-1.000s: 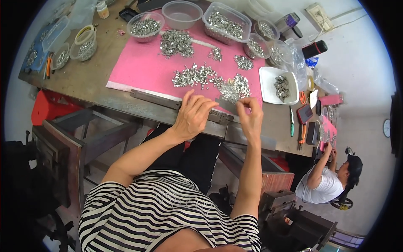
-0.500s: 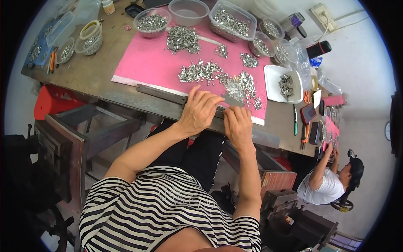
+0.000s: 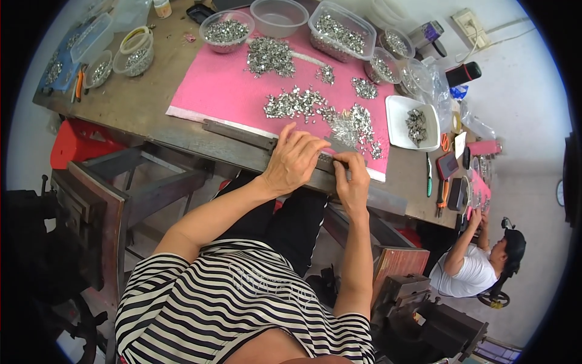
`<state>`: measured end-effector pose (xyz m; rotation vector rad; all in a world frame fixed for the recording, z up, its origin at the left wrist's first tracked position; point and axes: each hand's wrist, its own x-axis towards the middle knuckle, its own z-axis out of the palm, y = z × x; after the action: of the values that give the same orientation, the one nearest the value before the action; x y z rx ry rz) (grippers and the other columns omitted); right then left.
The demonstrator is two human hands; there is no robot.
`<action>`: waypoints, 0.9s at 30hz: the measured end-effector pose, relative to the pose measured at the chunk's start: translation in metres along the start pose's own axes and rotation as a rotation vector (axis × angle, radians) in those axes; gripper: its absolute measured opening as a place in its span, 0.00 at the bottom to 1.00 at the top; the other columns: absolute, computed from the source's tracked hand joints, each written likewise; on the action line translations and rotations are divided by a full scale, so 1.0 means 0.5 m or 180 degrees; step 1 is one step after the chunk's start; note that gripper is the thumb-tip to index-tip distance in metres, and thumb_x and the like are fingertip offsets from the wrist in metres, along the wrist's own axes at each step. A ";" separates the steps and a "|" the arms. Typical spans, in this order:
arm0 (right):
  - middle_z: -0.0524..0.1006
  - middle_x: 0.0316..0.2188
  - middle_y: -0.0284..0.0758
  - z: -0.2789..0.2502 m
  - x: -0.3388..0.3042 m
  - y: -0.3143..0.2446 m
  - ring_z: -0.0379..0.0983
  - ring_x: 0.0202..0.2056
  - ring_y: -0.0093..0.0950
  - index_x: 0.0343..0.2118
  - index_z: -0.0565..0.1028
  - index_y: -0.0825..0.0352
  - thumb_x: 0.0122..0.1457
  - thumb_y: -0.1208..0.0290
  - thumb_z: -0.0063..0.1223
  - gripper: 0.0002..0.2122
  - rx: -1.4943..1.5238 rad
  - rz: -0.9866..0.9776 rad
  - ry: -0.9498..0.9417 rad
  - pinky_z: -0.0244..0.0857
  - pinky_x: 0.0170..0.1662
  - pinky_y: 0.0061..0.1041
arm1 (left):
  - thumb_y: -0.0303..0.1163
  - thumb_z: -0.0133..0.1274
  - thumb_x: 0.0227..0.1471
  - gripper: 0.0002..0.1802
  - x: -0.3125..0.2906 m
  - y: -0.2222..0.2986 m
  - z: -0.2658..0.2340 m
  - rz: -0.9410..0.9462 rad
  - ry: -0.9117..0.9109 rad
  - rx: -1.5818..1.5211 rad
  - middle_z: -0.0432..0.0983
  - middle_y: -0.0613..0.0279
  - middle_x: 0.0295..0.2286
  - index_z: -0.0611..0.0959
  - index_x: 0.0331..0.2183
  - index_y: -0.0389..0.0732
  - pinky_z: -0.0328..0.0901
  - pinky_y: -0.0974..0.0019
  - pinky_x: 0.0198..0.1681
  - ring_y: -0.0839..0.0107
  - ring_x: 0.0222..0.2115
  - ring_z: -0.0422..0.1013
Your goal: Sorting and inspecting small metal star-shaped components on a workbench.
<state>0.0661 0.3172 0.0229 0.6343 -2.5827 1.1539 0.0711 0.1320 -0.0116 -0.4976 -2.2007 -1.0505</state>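
Observation:
A long dark metal bar (image 3: 239, 134) lies along the near edge of the table, on the border of the pink mat (image 3: 200, 91). My left hand (image 3: 295, 159) is over the bar, its fingers bent and drawn together; what they hold is hidden. Just to its right, my right hand (image 3: 351, 176) pinches with thumb and forefinger at the bar; anything in the pinch is too small to name. Between the hands a stretch of the bar shows a row of small marks or parts. Beyond them lie a heap of small silvery metal pieces (image 3: 294, 103) and thin clear-looking slivers (image 3: 344, 128).
Clear plastic tubs (image 3: 342, 30) of metal pieces stand at the back. A white tray (image 3: 397, 130) with more pieces is on the right, near orange-handled pliers (image 3: 444, 193) and a green-handled tool (image 3: 429, 185). A red stool (image 3: 82, 145) stands left; a co-worker (image 3: 470, 264) sits far right.
My right hand has shifted slightly right along the bar, uncovering more of it between my hands. The whole view has shifted slightly. My left hand stays over the bar.

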 end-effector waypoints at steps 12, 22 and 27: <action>0.77 0.35 0.40 0.033 -0.017 0.012 0.72 0.40 0.38 0.36 0.77 0.70 0.54 0.79 0.62 0.07 0.0250 0.0295 0.0416 0.66 0.45 0.34 | 0.21 0.58 0.48 0.16 0.011 -0.003 -0.059 -0.0142 0.0084 -0.0071 0.77 0.63 0.38 0.82 0.42 0.43 0.54 0.46 0.60 0.61 0.44 0.72; 0.75 0.35 0.36 0.062 0.040 -0.010 0.70 0.40 0.36 0.35 0.77 0.65 0.55 0.78 0.61 0.06 -0.0660 -0.0454 0.0266 0.58 0.45 0.35 | 0.34 0.61 0.52 0.05 0.032 -0.150 -0.205 -0.0761 -0.0285 0.0869 0.76 0.67 0.32 0.84 0.33 0.46 0.50 0.43 0.59 0.64 0.40 0.70; 0.73 0.30 0.36 0.134 0.138 -0.029 0.70 0.37 0.36 0.33 0.78 0.64 0.57 0.74 0.60 0.03 -0.0902 -0.0832 0.0279 0.58 0.43 0.36 | 0.36 0.62 0.51 0.06 0.035 -0.157 -0.181 -0.0892 -0.0503 0.1005 0.75 0.65 0.31 0.85 0.30 0.46 0.49 0.38 0.58 0.63 0.40 0.69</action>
<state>0.0098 0.2385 0.0147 0.8037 -2.4351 0.7029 0.0486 0.0138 0.0004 -0.1363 -2.5719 -0.7971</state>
